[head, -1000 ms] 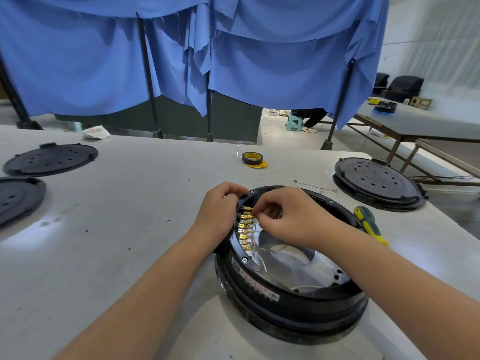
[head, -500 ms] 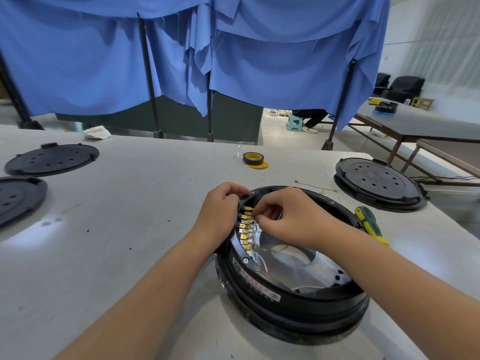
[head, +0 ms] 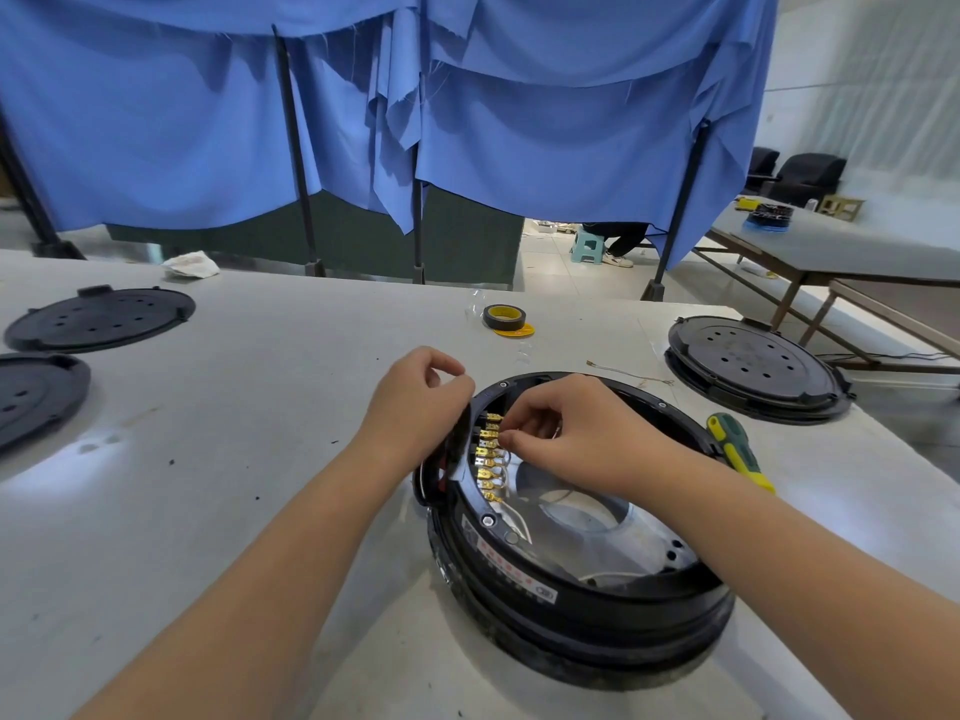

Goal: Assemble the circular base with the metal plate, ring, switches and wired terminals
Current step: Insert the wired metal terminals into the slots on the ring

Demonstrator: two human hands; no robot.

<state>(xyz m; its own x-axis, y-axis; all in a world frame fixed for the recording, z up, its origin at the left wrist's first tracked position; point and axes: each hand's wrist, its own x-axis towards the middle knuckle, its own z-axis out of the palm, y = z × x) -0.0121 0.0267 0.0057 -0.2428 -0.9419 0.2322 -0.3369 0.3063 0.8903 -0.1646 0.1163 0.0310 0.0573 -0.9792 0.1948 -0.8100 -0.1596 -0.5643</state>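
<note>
**Me:** Head view, lower middle of the frame: the circular base (head: pixel 571 563), my left hand (head: pixel 415 407) curled against its rim, my right hand (head: pixel 566 433) pinching a wire at the gold terminals (head: pixel 488 459).

**You:** Advice?

**Me:** Push each one straight on, steadying the rim.

**You:** Inside it?

**Me:** A metal plate (head: pixel 613 532), white wires.

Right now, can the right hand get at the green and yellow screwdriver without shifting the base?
Probably yes. The screwdriver lies on the table just right of the circular base, nothing on it. The right hand is pinching at the terminals and would have to let go first.
</note>
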